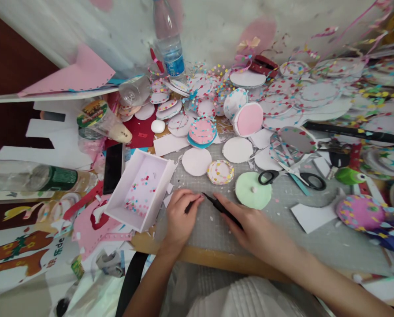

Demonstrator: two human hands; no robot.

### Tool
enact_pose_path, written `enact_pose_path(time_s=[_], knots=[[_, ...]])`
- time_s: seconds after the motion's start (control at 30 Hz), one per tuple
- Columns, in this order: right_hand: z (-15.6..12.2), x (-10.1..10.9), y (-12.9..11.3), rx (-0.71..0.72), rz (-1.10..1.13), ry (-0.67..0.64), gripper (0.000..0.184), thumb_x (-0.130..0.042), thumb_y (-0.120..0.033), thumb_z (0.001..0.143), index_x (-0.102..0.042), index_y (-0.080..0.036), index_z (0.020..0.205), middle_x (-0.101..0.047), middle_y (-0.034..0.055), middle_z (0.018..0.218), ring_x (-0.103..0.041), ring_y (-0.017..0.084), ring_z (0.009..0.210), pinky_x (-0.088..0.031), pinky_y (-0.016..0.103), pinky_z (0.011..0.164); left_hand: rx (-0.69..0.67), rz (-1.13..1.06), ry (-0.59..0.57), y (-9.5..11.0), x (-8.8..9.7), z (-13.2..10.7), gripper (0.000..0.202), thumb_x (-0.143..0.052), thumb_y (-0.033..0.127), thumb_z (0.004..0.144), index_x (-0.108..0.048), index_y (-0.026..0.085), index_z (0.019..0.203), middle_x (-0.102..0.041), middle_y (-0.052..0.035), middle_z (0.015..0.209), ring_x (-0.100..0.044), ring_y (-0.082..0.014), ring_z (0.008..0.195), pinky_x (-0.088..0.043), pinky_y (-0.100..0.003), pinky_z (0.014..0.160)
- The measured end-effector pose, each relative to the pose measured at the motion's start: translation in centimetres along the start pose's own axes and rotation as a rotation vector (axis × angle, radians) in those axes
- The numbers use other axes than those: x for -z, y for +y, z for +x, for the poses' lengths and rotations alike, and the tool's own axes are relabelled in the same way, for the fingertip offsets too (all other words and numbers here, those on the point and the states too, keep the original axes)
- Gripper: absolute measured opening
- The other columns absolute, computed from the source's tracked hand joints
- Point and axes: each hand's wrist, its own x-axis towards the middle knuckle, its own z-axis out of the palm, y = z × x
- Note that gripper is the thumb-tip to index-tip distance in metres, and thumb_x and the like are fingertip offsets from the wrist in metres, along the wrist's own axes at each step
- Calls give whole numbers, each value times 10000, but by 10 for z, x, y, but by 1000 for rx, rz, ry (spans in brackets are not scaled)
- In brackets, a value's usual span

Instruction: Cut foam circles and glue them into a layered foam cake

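Note:
My right hand (246, 222) is closed around slim black tweezers (221, 206), their fine tip pointing up and left. The tip comes close to the fingertips of my left hand (182, 215), whose thumb and finger are pinched together. Something small and dark shows among the left fingers, too hidden to name. A white box (164, 176) with pink, red and blue confetti dots inside stands just left of my left hand. Beyond the tweezers lie a small round piece edged with confetti (220, 171) and a green disc (254, 191) with a white knob.
Scissors (296, 174) lie right of the green disc. Paper discs trimmed with dots crowd the back and right of the cutting mat (213, 233). A water bottle (170, 48) stands at the back. A phone (113, 167) and another bottle (41, 176) lie on the left.

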Motion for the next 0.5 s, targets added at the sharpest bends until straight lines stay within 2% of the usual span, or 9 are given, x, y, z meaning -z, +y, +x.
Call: enact_pose_path(time_s=[0.17,0.4,0.5], knots=[[-1,3,-2,-6,-39,-20,506,-466,-182,932,-459,-210,1437,-771,103,915,-746,284,818,-574,359,743,-54,43,-25,-1,-1,-2,42,-672,171,840,-691,172,802,-648,-29,804,-618,-148,775,-514,-278,724],[-2,-5,-1,-10,-164,-65,522,-407,-187,960,-369,-144,1479,-740,163,1056,-732,310,890,-579,424,750,-61,47,-10,-2,-2,-3,64,-650,145,854,-664,172,799,-641,-28,814,-610,-145,791,-509,-279,737],[-2,-8,-1,-2,-196,-51,525,-414,-178,957,-365,-150,1480,-744,160,1039,-738,300,862,-580,403,731,-61,44,-12,-3,-2,-2,72,-639,151,863,-658,173,797,-641,-29,810,-607,-147,791,-507,-284,732]])
